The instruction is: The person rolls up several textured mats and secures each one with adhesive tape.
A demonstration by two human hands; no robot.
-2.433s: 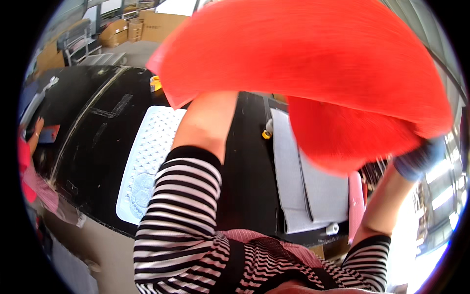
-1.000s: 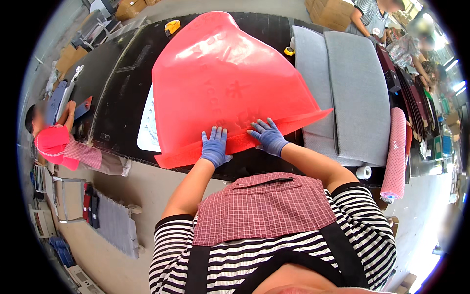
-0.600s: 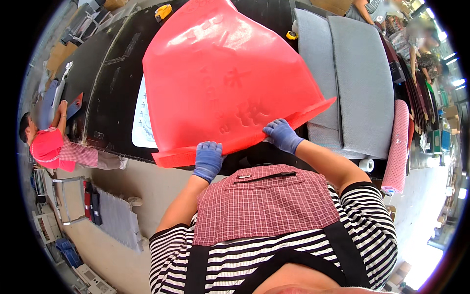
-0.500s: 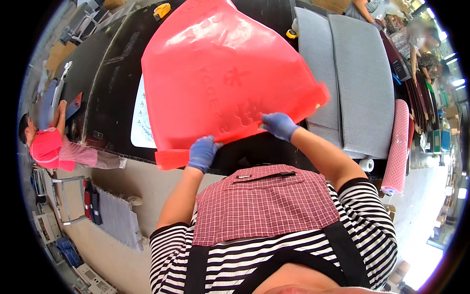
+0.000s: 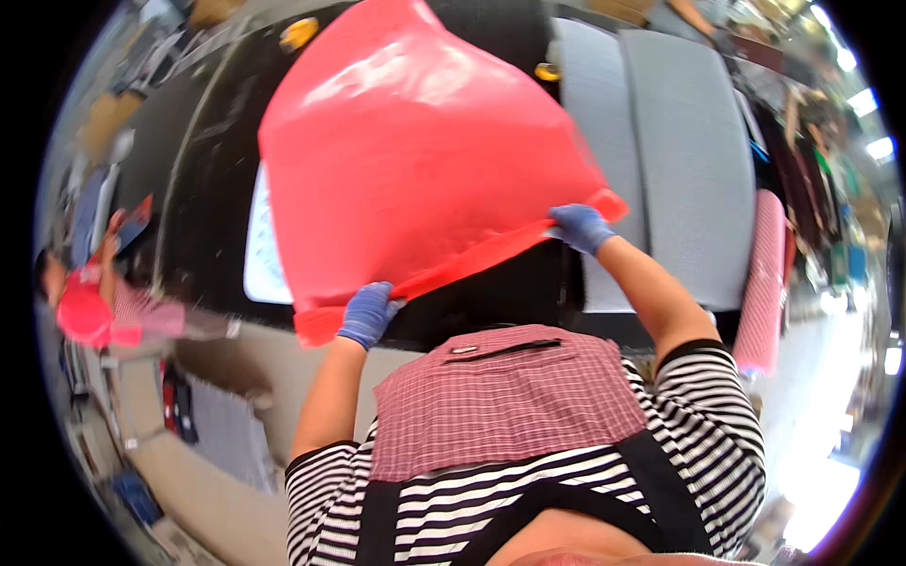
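Observation:
A large, glossy red sheet point(image 5: 415, 160) of flexible material spreads in front of me over the black table point(image 5: 217, 179), its near edge rolled or folded into a thick strip. My left hand point(image 5: 368, 315), in a blue glove, is closed on this edge near its left end. Toward the right end, my right hand point(image 5: 580, 229), gloved the same way, grips the edge too. Between the hands the edge sags slightly above the table. A white panel with a raised pattern point(image 5: 266, 250) peeks out past the sheet's left side; the rest of it is hidden underneath.
Grey mats point(image 5: 684, 170) lie to the right, beside a pink roll point(image 5: 761, 292). A yellow tape measure point(image 5: 299, 34) and a small yellow object point(image 5: 547, 72) sit at the back. A co-worker in red point(image 5: 87, 302) stands at the far left.
My hands have moved apart along the edge, the right one rightward, the left one slightly left and nearer. Raised shapes that showed through the sheet have faded, leaving its surface smoother.

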